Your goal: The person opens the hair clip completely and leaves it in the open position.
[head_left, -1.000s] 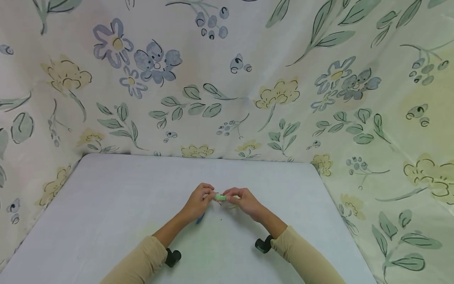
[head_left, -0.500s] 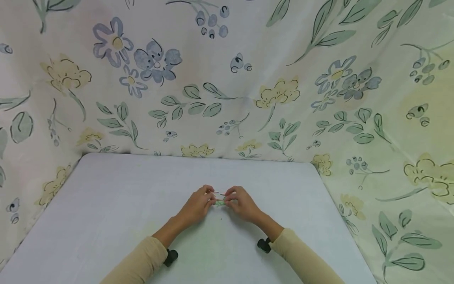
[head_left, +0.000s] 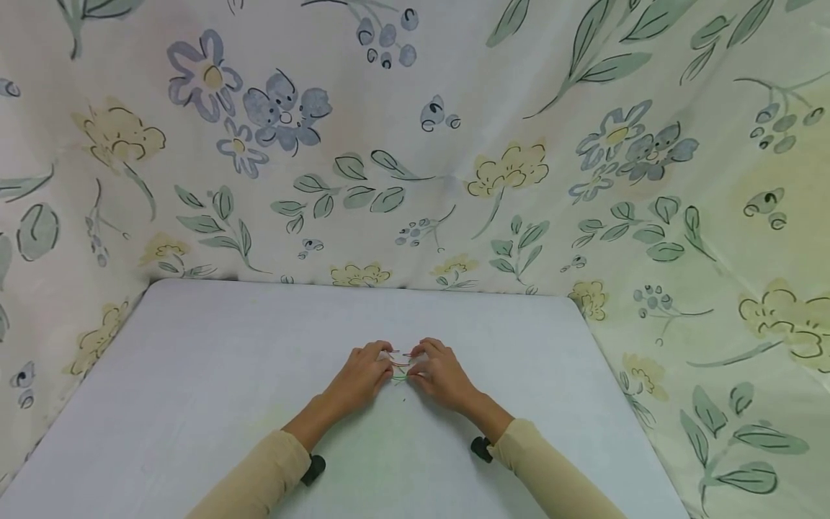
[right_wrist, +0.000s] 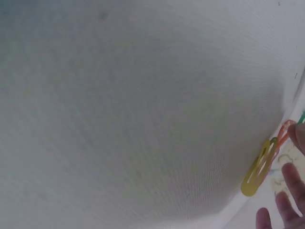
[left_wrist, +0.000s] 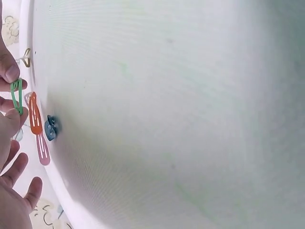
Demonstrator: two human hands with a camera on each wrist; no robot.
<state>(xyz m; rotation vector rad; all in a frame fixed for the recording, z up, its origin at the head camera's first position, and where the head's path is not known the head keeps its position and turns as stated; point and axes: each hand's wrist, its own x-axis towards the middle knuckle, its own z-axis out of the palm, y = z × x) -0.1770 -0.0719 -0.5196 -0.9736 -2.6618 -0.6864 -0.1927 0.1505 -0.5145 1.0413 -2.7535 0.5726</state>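
My left hand [head_left: 358,376] and right hand [head_left: 446,373] face each other over the table, pinching the two ends of a small green snap hair clip [left_wrist: 17,97]. From the head view the clip shows as a thin green line. Just beyond it, between the hands, reddish clips [head_left: 400,365] show. An orange snap clip [left_wrist: 35,114] overlaps a pink one [left_wrist: 43,150] in the left wrist view, with a blue clip [left_wrist: 50,128] beside them. The right wrist view has a yellow clip [right_wrist: 251,183] near my right fingers [right_wrist: 294,181].
A white-covered table [head_left: 227,360] spreads around both hands. Floral cloth [head_left: 415,144] hangs behind it and along both sides. A black camera is worn at each wrist, below the beige sleeves [head_left: 259,468].
Both hands have come slightly nearer the body with the green clip, which has turned from showing its broad face to nearly edge-on. Reddish clips now show beyond it; the blue one is hidden from the head view.
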